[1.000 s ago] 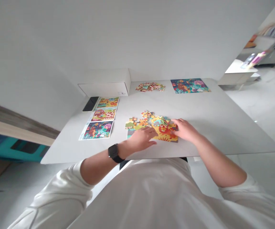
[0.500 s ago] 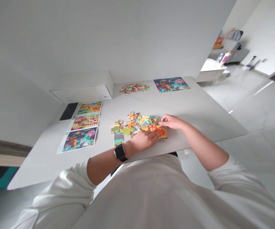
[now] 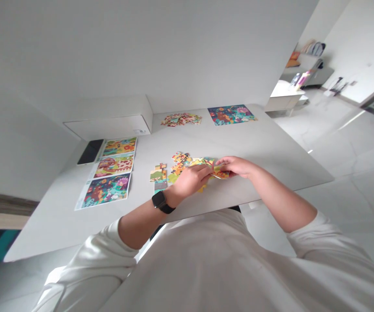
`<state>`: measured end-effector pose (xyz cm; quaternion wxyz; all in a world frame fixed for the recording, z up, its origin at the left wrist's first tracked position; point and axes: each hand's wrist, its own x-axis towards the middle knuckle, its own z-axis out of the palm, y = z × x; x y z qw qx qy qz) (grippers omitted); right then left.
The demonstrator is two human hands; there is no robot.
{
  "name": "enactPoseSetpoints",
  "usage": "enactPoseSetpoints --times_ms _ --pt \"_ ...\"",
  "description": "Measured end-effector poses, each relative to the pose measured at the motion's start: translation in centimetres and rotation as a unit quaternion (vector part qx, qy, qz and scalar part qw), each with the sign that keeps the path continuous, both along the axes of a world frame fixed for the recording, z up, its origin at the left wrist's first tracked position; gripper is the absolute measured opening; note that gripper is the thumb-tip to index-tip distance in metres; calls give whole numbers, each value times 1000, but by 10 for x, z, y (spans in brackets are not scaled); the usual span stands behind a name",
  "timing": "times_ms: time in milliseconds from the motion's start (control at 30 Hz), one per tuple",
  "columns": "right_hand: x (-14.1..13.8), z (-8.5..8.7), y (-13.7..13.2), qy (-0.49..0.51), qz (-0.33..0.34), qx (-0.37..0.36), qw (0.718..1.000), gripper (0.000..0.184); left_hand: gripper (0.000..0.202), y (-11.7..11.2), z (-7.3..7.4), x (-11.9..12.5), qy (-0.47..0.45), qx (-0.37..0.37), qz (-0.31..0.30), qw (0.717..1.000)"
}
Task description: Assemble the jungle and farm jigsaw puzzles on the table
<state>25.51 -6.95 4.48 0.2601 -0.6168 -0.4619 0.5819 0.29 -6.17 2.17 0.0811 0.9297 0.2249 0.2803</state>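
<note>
Both my hands meet over a heap of jigsaw pieces near the table's front edge. My right hand [image 3: 234, 165] pinches a joined section of jigsaw puzzle [image 3: 221, 173], orange and yellow, which is tilted up off the table. My left hand [image 3: 191, 177], with a black watch at its wrist, has its fingers closed at the left side of that section; its fingertips are partly hidden. Loose jigsaw pieces [image 3: 179, 161] lie just beyond my left hand. To the left stands a small joined group of green and grey pieces [image 3: 157, 175].
A second pile of pieces [image 3: 181, 119] lies at the back, beside a finished-looking dark blue puzzle picture [image 3: 231, 115]. On the left are a printed sheet with three pictures [image 3: 114, 165], a dark phone [image 3: 90, 151] and a white box [image 3: 109, 125] against the wall.
The orange section, flat on the table before, is now lifted and tilted. My right hand has closed onto it, and my left hand has moved slightly away from the table's front edge.
</note>
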Motion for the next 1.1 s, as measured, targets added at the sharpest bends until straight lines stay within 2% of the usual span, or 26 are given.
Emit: enactPoseSetpoints --times_ms 133,267,367,500,567,667,767,800,867,933,1000,1067,1100 --pt "7 19 3 6 -3 32 999 29 23 -3 18 -12 -54 2 20 998" --pt "-2 31 11 75 -30 93 992 27 23 4 33 -25 -95 31 64 993" --pt "-19 23 22 80 -63 146 984 28 23 12 38 -39 -97 42 99 989" --pt "-42 -3 36 -46 -47 189 980 23 23 16 41 -61 -77 35 124 989" --pt "-49 -14 40 -164 -19 236 958 22 22 16 41 -71 -88 25 153 984" --pt "-57 -21 43 -295 21 312 903 13 23 20 36 -85 -88 18 201 975" --pt "-63 -21 39 -309 59 294 902 48 22 24 22 -98 -18 21 235 972" --pt "-65 -21 36 -311 74 287 903 54 21 24 17 -102 17 18 240 971" --pt "-67 -21 29 -327 104 303 889 47 19 21 6 -109 84 4 241 967" --pt "-67 -23 22 -352 139 342 860 28 19 17 -2 -112 133 -8 235 963" --pt "-64 -25 18 -359 163 374 840 18 23 14 -3 -109 153 -12 228 962" --pt "-60 -26 16 -342 172 394 836 15 29 12 0 -101 149 -11 219 964" --pt "-58 -27 16 -327 172 400 839 19 33 13 2 -95 136 -8 215 967"
